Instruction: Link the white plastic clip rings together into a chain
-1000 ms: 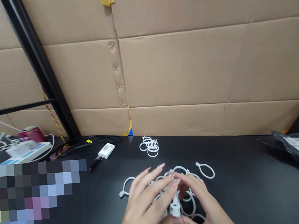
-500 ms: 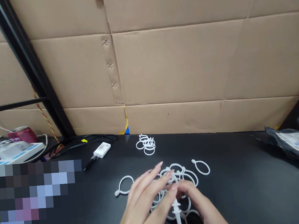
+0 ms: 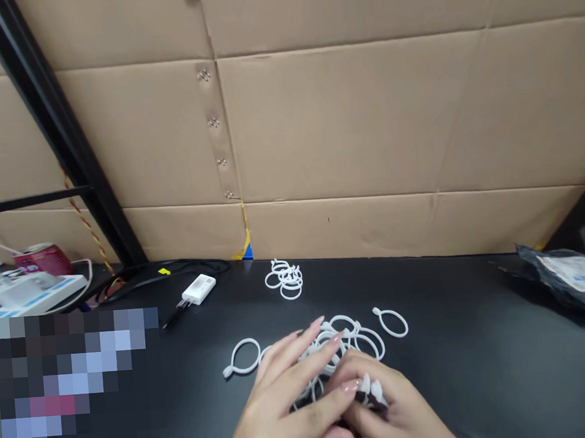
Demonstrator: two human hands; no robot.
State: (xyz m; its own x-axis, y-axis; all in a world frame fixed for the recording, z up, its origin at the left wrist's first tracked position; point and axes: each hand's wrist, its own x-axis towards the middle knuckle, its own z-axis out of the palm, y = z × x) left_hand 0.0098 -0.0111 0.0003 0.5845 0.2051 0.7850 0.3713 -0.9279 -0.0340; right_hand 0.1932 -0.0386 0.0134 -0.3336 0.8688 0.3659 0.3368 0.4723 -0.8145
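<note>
My left hand (image 3: 290, 399) reaches over the pile, its index finger and thumb closed at a white plastic tie (image 3: 372, 388) and its other fingers stretched out. My right hand (image 3: 385, 399) is curled round the same tie; two pale knobs show between its fingers, and the rest of the tie is hidden. Beneath and beyond both hands lies a pile of white looped ties (image 3: 368, 342), partly covered. One single looped tie (image 3: 245, 356) rests left of the pile and another looped tie (image 3: 394, 323) to its right.
A small cluster of white loops (image 3: 283, 279) lies farther back. A white plug adapter (image 3: 198, 289) with a black lead is at the left, near a power strip (image 3: 42, 295) and a red can (image 3: 43, 260). At the right lies a black plastic bag (image 3: 572, 283). Cardboard (image 3: 366, 120) stands behind.
The ribbed white tie, upright between my hands before, is now mostly hidden in my fingers. My right hand has closed further, with two knobs showing. The view has shifted slightly.
</note>
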